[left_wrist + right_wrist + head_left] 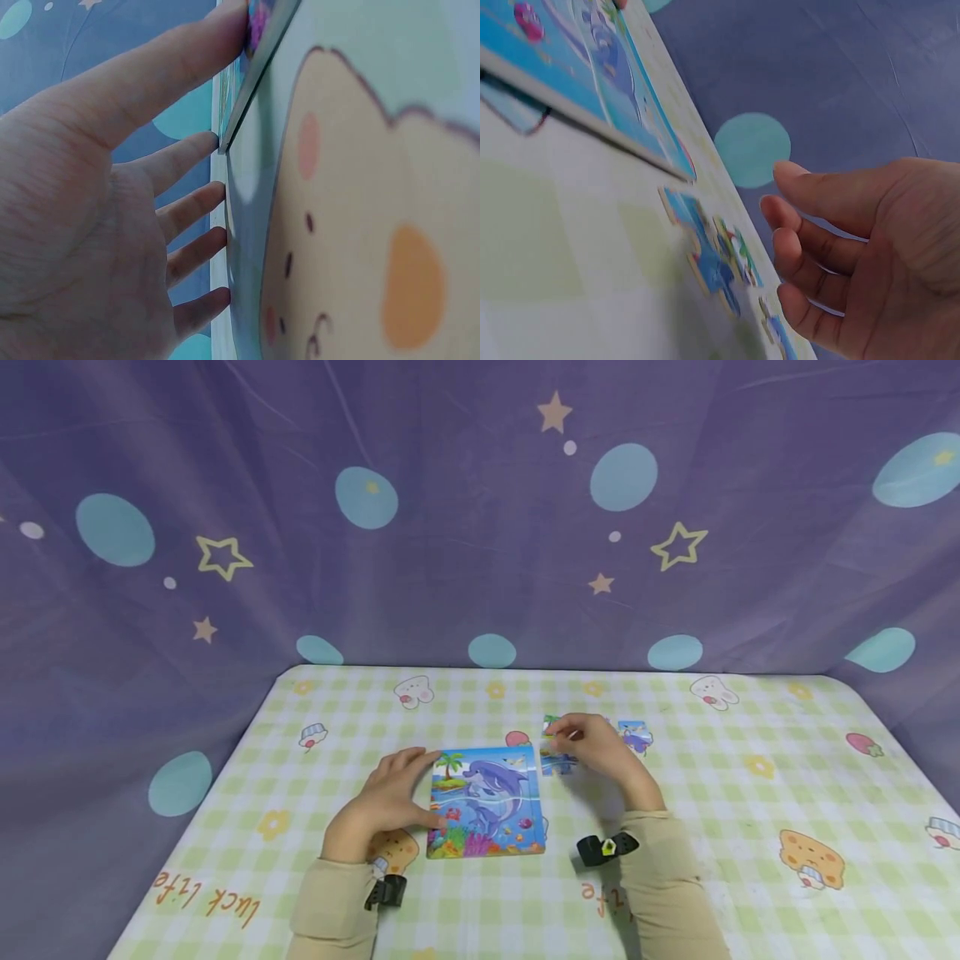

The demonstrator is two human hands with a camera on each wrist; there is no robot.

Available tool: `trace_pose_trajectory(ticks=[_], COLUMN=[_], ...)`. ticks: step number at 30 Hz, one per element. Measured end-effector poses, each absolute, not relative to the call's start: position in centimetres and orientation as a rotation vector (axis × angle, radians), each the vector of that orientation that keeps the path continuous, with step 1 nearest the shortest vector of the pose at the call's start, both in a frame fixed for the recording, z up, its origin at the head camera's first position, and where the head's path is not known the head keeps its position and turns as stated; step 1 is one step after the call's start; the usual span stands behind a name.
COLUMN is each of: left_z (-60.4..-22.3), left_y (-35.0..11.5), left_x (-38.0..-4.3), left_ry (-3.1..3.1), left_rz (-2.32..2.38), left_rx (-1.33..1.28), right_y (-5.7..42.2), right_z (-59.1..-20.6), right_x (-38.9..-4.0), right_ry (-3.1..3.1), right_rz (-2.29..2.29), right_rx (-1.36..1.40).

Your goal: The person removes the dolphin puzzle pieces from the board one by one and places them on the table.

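Left hand [386, 795], spread, braces the puzzle board [487, 802], likely steadying it! Right hand [596, 747], loosely curled, visibly gripping nothing, hovers by pieces [715, 271] toward the bench [465, 714]'s far edge.

Upside-down "luck life" [206, 897] on tablecloth [720, 835]

We see an indoor nook with childlike decor; whether in a home or a studio we cannot tell. A purple curtain [465, 585] with teal ovals [624, 477] and stars [555, 412] hangs behind a table [720, 868] patterned in green checks and cartoon prints [810, 857], where a dolphin puzzle [487, 806] lies.
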State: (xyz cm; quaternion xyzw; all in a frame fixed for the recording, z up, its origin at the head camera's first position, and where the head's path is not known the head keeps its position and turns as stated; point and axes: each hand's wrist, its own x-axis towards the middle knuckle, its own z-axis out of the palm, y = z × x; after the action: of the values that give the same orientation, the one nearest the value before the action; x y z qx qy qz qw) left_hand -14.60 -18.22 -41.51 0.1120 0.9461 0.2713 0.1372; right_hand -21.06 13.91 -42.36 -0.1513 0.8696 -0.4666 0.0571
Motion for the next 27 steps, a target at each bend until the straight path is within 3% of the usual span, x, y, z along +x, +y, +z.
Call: trace_pose_trajectory(ticks=[27], left_z=[-41.2], left_y=[-17.9], left_x=[-14.6], left_ry=[2.735], left_rz=[0.781], left_rx=[0.305], right_y=[8.6], right_z=[-41.8], right_x=[-19.7], right_ry=[2.477], right_rz=[-1.387], right_rx=[-0.703])
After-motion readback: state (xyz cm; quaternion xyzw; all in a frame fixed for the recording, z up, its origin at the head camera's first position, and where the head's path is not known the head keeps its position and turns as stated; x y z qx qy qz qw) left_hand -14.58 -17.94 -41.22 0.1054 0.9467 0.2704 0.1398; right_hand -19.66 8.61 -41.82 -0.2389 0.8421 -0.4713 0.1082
